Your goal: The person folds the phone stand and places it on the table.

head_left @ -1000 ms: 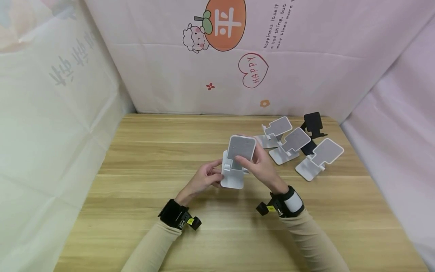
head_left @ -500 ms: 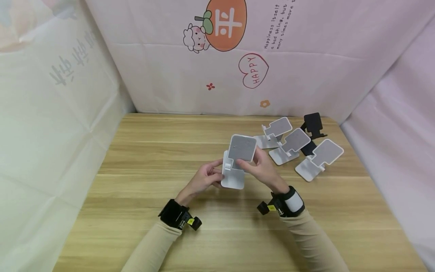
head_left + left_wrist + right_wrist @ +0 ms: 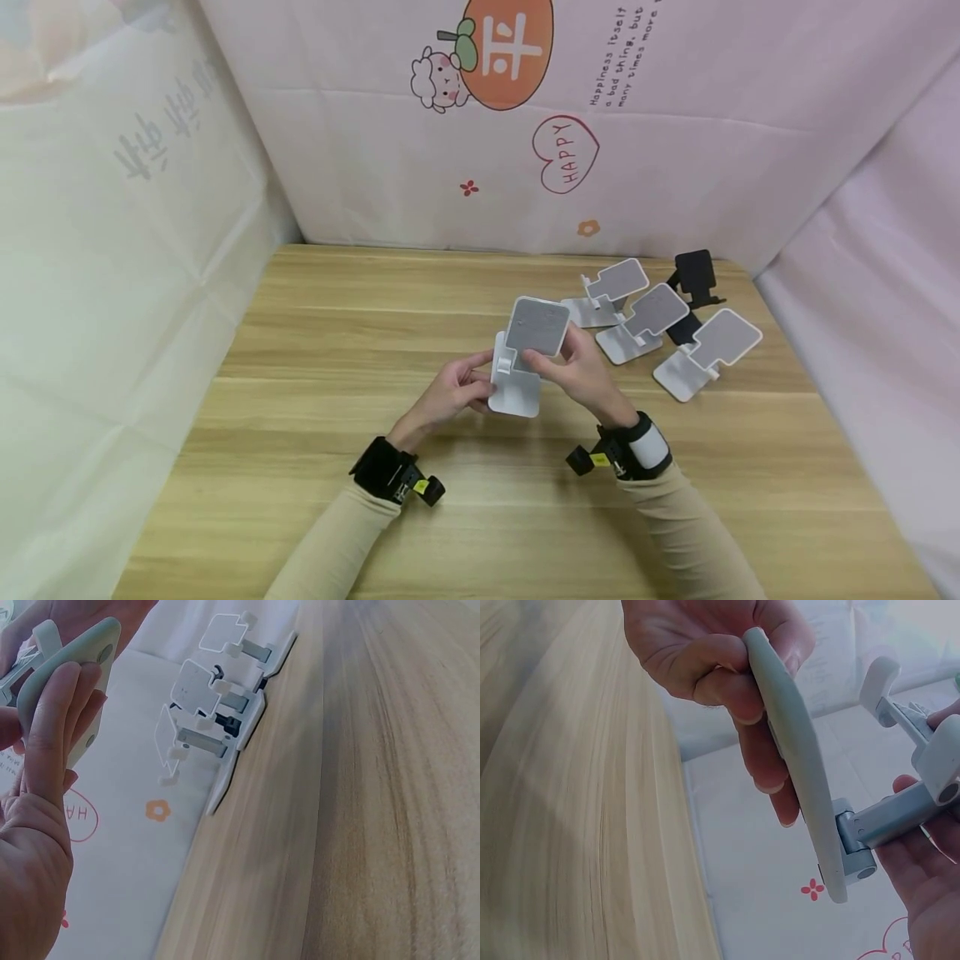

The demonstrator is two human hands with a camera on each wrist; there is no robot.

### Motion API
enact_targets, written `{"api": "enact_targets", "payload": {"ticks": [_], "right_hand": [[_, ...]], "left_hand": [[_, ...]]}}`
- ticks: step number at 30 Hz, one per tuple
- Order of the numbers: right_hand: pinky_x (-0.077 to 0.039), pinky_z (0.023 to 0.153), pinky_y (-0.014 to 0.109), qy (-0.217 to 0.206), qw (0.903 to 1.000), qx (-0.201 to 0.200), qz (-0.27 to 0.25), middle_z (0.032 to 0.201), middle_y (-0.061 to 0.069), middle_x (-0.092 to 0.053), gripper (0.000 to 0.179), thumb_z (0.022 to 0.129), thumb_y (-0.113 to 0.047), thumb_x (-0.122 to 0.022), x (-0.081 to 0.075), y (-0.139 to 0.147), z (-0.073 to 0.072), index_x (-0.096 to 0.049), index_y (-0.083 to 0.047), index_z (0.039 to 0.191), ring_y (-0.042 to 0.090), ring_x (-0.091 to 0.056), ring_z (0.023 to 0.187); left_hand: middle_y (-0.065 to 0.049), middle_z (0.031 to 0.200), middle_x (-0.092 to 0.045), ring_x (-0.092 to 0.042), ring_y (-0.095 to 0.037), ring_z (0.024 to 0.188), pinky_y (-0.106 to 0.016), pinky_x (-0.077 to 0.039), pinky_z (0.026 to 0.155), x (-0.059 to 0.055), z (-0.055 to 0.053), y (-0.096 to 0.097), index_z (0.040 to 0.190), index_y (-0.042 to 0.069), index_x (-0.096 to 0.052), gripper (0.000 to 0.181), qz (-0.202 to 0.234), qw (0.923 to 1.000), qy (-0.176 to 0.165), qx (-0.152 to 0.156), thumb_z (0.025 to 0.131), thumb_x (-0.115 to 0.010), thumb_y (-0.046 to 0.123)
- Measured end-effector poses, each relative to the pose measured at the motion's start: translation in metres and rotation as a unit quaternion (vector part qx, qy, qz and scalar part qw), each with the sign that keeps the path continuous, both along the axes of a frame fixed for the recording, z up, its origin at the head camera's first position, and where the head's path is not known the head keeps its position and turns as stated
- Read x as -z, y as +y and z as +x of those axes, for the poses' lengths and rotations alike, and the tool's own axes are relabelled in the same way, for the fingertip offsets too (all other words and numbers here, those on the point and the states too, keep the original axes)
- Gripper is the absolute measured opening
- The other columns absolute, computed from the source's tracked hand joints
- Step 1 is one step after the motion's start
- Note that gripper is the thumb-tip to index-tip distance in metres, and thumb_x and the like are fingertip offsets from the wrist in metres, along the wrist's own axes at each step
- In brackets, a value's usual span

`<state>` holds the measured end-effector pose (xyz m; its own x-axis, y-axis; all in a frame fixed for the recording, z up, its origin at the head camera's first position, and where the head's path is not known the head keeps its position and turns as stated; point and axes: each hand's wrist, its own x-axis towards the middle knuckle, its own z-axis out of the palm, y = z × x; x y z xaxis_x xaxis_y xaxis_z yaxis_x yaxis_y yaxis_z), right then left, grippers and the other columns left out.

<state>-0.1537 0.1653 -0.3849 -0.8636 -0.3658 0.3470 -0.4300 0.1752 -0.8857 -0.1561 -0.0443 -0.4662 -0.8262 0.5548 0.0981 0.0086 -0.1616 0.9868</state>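
Note:
A white phone stand [image 3: 515,392] with a grey pad [image 3: 538,327] on its upper plate is held off the table in both hands. My left hand [image 3: 448,390] grips its base at the left edge; in the left wrist view, straight fingers lie along the base's underside. The right hand [image 3: 581,371] holds the upper plate from the right, its thumb pressing on the grey pad. In the right wrist view, a hinged arm [image 3: 900,819] joins the base [image 3: 799,757] to the upper part, and the right hand's fingers [image 3: 922,862] lie beneath that arm.
At the table's back right stand three more white phone stands, a rear one [image 3: 621,280], a middle one [image 3: 657,310] and a front one [image 3: 724,337]. A black phone stand [image 3: 696,275] is among them. Cloth walls [image 3: 360,167] enclose the wooden table [image 3: 337,333].
The upper plate of the held phone stand has tilted slightly, so its pad looks shorter and wider. The hands have hardly moved, and the head view has shifted a little.

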Motion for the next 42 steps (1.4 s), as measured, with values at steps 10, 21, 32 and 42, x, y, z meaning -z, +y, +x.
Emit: {"api": "enact_targets", "payload": {"ticks": [10,21,32,42], "right_hand": [[-0.045,0.095,0.031,0.011,0.9999,0.004,0.011,0.118,0.024,-0.059,0.046,0.082,0.006,-0.064,0.0,0.0,0.0,-0.048,0.011,0.125,0.011,-0.056,0.107],[-0.047,0.089,0.027,0.026,0.9994,0.017,0.016,0.114,0.023,-0.061,0.044,0.082,0.005,-0.065,0.018,0.003,-0.008,-0.051,0.008,0.124,0.012,-0.058,0.104],[-0.049,0.084,0.023,0.047,0.9982,0.034,0.011,0.111,0.019,-0.064,0.04,0.082,0.001,-0.067,0.032,0.005,-0.015,-0.055,0.006,0.12,0.013,-0.059,0.101],[-0.048,0.079,0.021,0.067,0.9971,0.033,0.016,0.107,0.024,-0.061,0.037,0.081,0.009,-0.063,0.007,-0.004,-0.004,-0.054,0.012,0.117,0.006,-0.057,0.097]], "left_hand": [[-0.038,0.108,-0.06,-0.068,-0.021,0.077,-0.061,-0.051,0.068,0.001,-0.001,-0.001,0.142,-0.011,-0.031,0.059,-0.006,1.0,0.001,0.002,0.087,-0.051,-0.002],[-0.038,0.106,-0.06,-0.068,-0.022,0.077,-0.056,-0.054,0.067,0.003,0.0,0.0,0.142,-0.01,-0.031,0.058,0.008,0.9999,0.0,0.013,0.088,-0.05,-0.003],[-0.036,0.106,-0.061,-0.069,-0.024,0.077,-0.061,-0.05,0.07,0.003,0.002,0.001,0.143,-0.008,-0.033,0.06,0.01,0.9997,-0.022,0.01,0.086,-0.051,0.0],[-0.033,0.102,-0.064,-0.068,-0.024,0.076,-0.06,-0.051,0.069,0.005,0.002,0.002,0.142,-0.006,-0.034,0.058,0.006,0.9997,-0.023,0.007,0.088,-0.052,0.0]]}}
